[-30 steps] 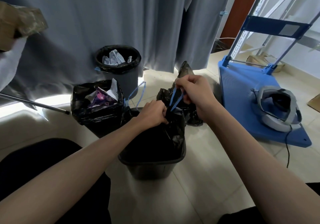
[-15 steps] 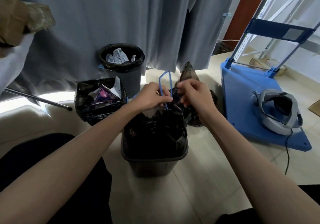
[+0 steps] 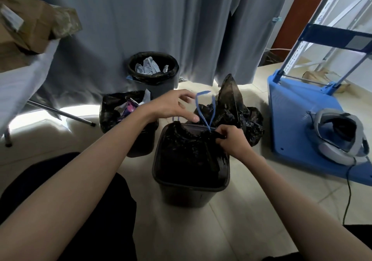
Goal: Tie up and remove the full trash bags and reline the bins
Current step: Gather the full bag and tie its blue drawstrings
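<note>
A dark square bin [image 3: 187, 192] stands on the floor in front of me with a black trash bag [image 3: 187, 154] gathered inside it. A blue drawstring loop [image 3: 205, 109] sticks up from the bag's mouth. My right hand [image 3: 231, 139] pinches the gathered bag top at the base of the drawstring. Just left of the loop, my left hand [image 3: 173, 105] hovers above the bin's far rim with fingers spread and holds nothing. A full black bag [image 3: 124, 117] with paper waste sits left of the bin. Behind it stands a round lined bin [image 3: 154, 73] with crumpled paper.
A crumpled black bag [image 3: 237, 109] lies behind the square bin. A blue platform trolley [image 3: 302, 119] carries a grey headset [image 3: 338, 135] at right. Grey curtains [image 3: 161, 19] hang behind. A cardboard box [image 3: 26, 29] rests on a cloth-covered table at left, whose leg [image 3: 60, 111] slants across the floor.
My left hand has let go of the drawstring and opened above the bin. My right hand has dropped lower to the bag's gathered mouth. The bag has sunk back into the bin.
</note>
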